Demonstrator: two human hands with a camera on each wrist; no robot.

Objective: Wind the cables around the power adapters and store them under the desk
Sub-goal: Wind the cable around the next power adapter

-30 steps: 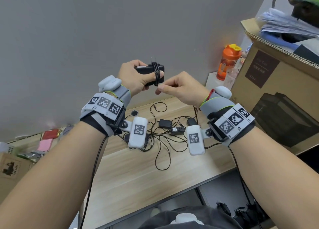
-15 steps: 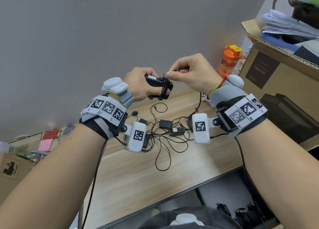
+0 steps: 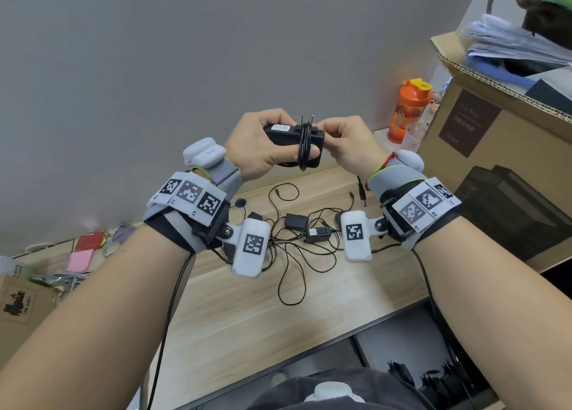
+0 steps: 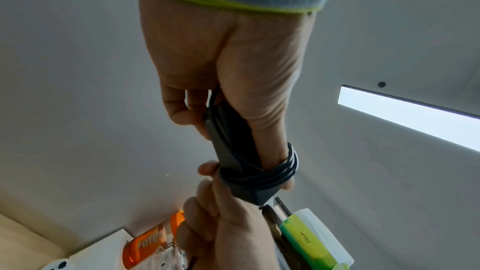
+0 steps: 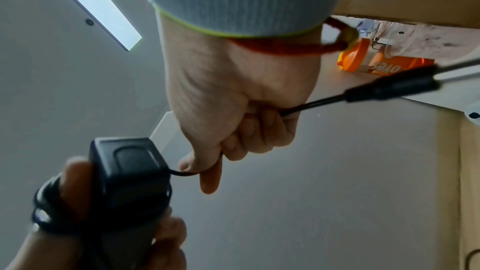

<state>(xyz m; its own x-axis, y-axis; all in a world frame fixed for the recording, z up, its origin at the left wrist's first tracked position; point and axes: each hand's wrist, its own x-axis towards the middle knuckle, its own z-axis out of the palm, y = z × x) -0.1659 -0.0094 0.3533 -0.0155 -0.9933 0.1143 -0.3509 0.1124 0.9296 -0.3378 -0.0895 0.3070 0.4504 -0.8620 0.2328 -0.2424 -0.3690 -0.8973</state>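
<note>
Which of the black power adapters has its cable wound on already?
Only the power adapter gripped by the left hand, with coils around its body and the thumb. The adapters on the desk lie in loose, tangled cable.

adapter (image 3: 278, 137): matt black plastic
cable (image 3: 305, 145): smooth black rubber-like coating
desk (image 3: 235, 310): light wood look, smooth
box (image 3: 501, 162): brown cardboard, matt
bottle (image 3: 408, 109): glossy orange plastic

Both hands raised, close together; left hand (image 3: 260, 145) fingers curled gripping, right hand (image 3: 349, 143) pinching.
</note>
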